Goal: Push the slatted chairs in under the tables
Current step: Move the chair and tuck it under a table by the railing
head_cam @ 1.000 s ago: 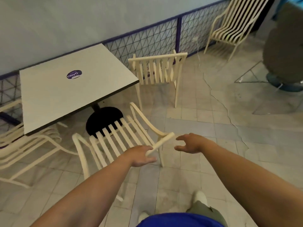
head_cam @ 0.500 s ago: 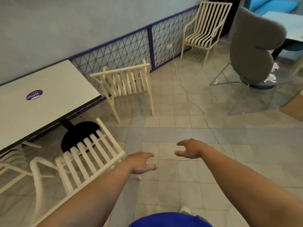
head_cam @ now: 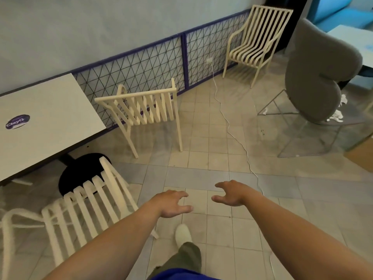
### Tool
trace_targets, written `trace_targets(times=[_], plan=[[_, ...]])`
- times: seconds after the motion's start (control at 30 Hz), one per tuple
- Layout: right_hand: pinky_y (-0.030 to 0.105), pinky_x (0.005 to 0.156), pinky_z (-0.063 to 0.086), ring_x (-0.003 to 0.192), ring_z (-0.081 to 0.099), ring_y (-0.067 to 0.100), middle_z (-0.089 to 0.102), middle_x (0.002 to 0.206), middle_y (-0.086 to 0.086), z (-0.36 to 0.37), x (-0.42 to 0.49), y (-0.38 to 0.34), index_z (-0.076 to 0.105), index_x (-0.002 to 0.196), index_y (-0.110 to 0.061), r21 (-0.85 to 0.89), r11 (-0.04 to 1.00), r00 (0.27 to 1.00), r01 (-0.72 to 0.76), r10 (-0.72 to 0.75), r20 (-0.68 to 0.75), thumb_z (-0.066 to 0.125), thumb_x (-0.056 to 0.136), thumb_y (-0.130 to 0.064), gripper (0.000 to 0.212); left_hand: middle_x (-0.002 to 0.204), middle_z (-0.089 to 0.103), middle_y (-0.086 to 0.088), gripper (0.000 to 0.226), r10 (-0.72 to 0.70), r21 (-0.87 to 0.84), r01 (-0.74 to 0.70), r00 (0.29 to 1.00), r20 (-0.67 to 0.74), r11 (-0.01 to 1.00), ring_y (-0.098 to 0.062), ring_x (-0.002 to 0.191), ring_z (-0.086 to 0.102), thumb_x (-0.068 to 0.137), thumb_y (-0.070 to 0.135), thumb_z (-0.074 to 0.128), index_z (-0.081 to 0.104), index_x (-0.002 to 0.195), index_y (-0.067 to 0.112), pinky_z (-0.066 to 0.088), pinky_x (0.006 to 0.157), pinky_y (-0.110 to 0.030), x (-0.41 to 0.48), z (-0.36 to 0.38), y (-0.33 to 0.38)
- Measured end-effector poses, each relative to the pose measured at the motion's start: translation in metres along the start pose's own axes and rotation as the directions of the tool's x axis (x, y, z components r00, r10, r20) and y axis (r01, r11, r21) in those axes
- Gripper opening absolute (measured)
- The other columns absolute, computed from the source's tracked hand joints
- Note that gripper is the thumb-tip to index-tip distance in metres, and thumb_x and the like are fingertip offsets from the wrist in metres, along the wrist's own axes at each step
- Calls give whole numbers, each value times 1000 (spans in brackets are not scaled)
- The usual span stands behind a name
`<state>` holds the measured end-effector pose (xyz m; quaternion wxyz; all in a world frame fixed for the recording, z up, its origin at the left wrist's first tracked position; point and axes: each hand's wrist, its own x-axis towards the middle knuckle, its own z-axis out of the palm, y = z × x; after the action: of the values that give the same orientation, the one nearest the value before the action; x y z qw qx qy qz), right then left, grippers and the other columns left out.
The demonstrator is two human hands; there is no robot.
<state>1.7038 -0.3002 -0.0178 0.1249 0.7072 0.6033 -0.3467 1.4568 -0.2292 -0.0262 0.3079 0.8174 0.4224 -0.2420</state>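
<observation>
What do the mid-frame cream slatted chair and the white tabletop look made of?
Cream slatted chair: likely painted metal or plastic; thin uniform slats, matte coat, no grain. White square tabletop: probably laminate; smooth matte face, dark edge band.

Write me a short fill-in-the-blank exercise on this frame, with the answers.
The left hand and the right hand each hold ___.
The round sticker on the white table is ___ in colour.
The white cable lies across the tiled ___.
Missing: nothing; purple; floor.
</observation>
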Motion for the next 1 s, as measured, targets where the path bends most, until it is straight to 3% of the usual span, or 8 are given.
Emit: trace_targets(times=[0.77, 1.0], plan=[[41, 111, 34, 142, 35, 27, 35, 158, 5, -208, 296, -106, 28, 154, -26, -139, 960, 969, 243, -234, 79, 45, 89, -71, 82, 154, 44, -1, 80, -217, -203, 202, 975, -51, 958, -22, 137, 45, 85, 76, 49, 37, 152, 33, 39, 109, -39, 165, -209, -169], [39, 112, 34, 143, 34, 25, 35, 158, 3, -290, 386, -131, 28, 155, -22, -159, 922, 935, 353, -341, 100, 46, 92, -66, 79, 159, 36, 0, 77, -298, -251, 270, 951, -80, 929, -22, 144, 36, 89, 70, 52, 33, 154, 32, 32, 114, -36, 216, -297, -201]])
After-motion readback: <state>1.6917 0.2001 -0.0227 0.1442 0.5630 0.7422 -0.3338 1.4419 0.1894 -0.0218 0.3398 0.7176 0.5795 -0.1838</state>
